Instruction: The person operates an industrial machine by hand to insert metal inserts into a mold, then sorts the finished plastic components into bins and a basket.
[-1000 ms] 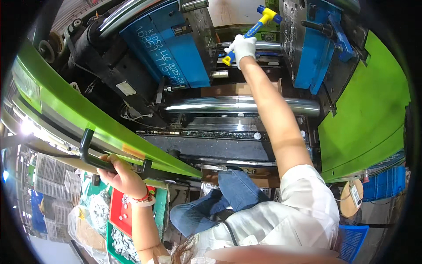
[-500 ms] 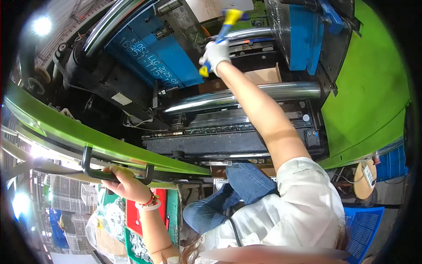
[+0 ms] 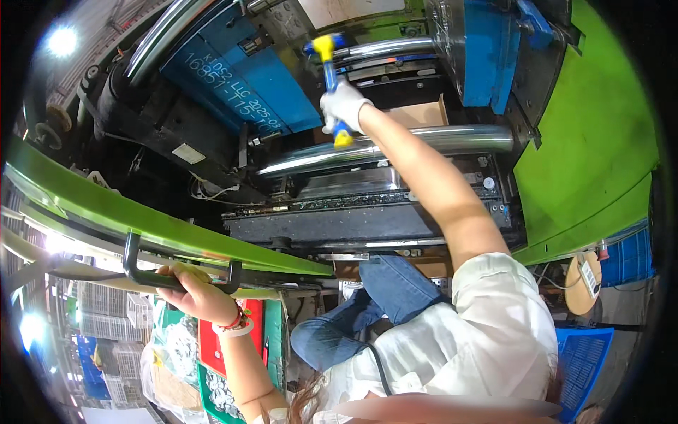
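I had the right hand [image 3: 345, 104], in a white glove, wrapped tightly round a two-faced mallet [image 3: 330, 76], its fingers pressed together about the blue shaft. The mallet stood nearly upright between the two blue mould halves, the left one [image 3: 244, 81] and the right one [image 3: 484, 60], much nearer the left. Its blue-and-yellow head was uppermost, near the left mould half's inner plate; I could not tell whether they touched. The yellow butt poked out below the fist, so I judged the shaft was gripped low to leave the head clear of the knuckles. Because the near tie bar [image 3: 473, 140] lay in the way, the right forearm crossed above it, stretched long.

The left hand [image 3: 201, 293], ungloved, was curled round the bar of a black handle [image 3: 145, 278] on the green guard door [image 3: 183, 230]. That hold, I reckoned, braced the body for such a far reach and steadied the door too. The handle stood off the panel, which gave the fingers room to hook behind it.

Beneath the left forearm sat a red tray [image 3: 212, 346] and a green tray [image 3: 205, 387], the latter with small pale parts.
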Tool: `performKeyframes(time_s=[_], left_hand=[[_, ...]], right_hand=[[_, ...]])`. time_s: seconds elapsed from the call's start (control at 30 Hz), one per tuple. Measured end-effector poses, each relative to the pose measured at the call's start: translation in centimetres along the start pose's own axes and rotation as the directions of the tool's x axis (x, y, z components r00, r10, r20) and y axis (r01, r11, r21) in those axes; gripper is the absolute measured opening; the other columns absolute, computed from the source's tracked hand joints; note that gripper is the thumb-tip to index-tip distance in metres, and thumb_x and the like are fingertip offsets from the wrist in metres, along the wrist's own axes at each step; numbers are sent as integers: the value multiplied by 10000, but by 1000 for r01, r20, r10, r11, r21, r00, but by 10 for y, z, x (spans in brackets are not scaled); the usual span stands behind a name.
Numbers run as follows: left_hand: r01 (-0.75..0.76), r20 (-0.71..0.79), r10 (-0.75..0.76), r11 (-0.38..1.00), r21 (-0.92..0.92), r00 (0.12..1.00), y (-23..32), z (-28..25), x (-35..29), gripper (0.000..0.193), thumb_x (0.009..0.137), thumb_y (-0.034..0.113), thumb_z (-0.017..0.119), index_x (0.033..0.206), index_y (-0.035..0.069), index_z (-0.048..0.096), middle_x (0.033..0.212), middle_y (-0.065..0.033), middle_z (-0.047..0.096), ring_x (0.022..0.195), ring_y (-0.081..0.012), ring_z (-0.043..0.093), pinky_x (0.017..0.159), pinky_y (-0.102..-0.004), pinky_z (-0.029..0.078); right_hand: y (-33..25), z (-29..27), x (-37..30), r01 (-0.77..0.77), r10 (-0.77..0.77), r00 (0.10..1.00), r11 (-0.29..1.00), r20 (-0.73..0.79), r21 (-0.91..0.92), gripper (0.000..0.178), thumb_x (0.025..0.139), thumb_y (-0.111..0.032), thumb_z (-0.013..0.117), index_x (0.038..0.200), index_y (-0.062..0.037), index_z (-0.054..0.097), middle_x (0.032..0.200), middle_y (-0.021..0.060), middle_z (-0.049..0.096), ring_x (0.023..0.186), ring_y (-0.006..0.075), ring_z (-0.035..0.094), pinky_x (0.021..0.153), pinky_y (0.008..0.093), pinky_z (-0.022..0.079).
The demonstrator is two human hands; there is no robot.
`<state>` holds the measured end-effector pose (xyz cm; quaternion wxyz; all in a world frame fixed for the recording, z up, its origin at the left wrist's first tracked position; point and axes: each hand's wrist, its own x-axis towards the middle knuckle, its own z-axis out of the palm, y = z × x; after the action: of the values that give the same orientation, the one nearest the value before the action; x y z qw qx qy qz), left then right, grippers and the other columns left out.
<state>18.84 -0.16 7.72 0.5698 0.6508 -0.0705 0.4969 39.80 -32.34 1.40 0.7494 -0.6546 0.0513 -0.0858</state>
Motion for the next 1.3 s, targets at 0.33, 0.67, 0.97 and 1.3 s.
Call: performKeyframes(time_s=[0.33,0.67,0.97,1.3], left_hand=[[-34,-37,33,999,-39,999,-4,-4,-1,187,928,68,484,1106,11,482,605,33,390,497,-30,289,454,-196,233],[-38,20,38,999,-11,999,-6,-12,0,241,919,19,421,1156,-24,438,702,0,456,501,-33,327,456,-189,279],[-16,-8,15,999,-43,1000,-7,-3,-1,202,916,56,478,1109,0,458,687,15,446,496,-27,299,445,-188,247],[15,29,-14,999,-47,999,-7,-10,-1,286,908,31,448,1190,-15,426,819,-7,498,553,-33,345,480,-187,288]], right_hand=[[-25,-64,87,119,87,935,837,-343,534,126,852,-31,445,958,-53,379,707,173,513,543,302,578,544,502,529],[-13,-55,81,14,25,983,978,-181,208,97,819,-76,542,724,-59,542,553,82,491,405,228,488,409,362,456],[-45,-42,79,77,-85,991,994,104,74,116,798,-87,567,794,-27,467,557,64,488,416,183,494,380,317,435],[-32,-43,20,227,-32,935,820,-354,525,45,823,-11,474,836,19,505,555,128,526,500,285,600,484,407,515]])
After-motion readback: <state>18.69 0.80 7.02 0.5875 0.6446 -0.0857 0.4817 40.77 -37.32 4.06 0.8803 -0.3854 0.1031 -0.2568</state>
